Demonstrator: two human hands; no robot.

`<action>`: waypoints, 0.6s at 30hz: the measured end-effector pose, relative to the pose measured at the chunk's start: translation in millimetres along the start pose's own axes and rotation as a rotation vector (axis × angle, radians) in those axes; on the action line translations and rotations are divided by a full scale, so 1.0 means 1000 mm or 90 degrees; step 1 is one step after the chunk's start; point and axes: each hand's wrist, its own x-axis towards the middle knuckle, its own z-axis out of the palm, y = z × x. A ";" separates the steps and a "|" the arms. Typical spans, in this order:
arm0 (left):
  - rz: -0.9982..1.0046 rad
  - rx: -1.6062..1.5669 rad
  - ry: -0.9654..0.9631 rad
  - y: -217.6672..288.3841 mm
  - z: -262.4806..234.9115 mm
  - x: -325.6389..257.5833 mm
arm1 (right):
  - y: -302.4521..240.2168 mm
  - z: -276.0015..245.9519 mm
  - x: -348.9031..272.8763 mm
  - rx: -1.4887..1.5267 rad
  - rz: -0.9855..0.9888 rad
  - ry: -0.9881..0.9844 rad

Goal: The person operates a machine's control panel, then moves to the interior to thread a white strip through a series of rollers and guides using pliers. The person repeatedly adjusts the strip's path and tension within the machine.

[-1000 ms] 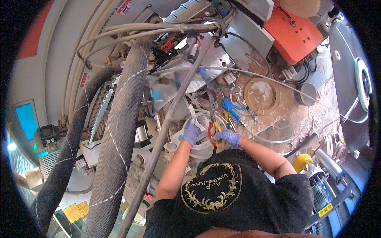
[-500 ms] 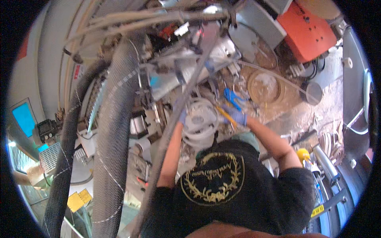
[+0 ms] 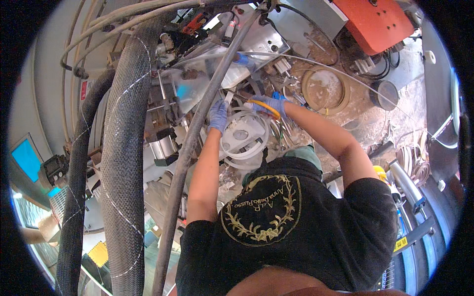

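Observation:
My left hand (image 3: 217, 116), in a blue glove, is closed around a narrow white strip (image 3: 229, 97) standing up from its fingers. My right hand (image 3: 272, 105), gloved too, grips a tool with a curved orange-yellow handle (image 3: 269, 109); it looks like pliers. Its dark, thin end points left toward the strip, and I cannot tell whether they touch. Just below both hands lies a white plastic reel (image 3: 245, 133) with a round hub and cut-out openings. A bit of a blue-handled tool (image 3: 277, 94) shows behind my right hand.
A thick black mesh-covered hose (image 3: 129, 148) and a grey bar (image 3: 190, 153) cross in front at left. A metal plate (image 3: 207, 81) lies beyond my hands. At right are a round tan dish (image 3: 326, 91), a dark cup (image 3: 384, 95) and a red machine cover (image 3: 375, 24).
My left hand has moved up beside the white reel and now shows a white strip. The right hand has shifted up and left with the yellow-handled tool. The whole view has shifted slightly.

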 end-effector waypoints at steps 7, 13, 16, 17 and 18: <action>-0.145 0.034 -0.050 -0.017 -0.018 0.034 | -0.003 -0.012 0.023 -0.003 0.107 0.038; -0.170 0.000 0.009 -0.006 -0.009 0.038 | 0.030 -0.023 0.051 -0.228 -0.078 0.056; -0.207 0.001 0.026 -0.005 -0.013 0.040 | 0.037 -0.018 0.048 -0.404 -0.083 0.107; -0.221 -0.013 0.033 -0.007 -0.015 0.040 | 0.043 -0.017 0.038 -0.418 -0.063 0.125; -0.172 -0.061 0.030 -0.025 -0.026 0.043 | 0.049 -0.013 0.026 -0.433 -0.044 0.137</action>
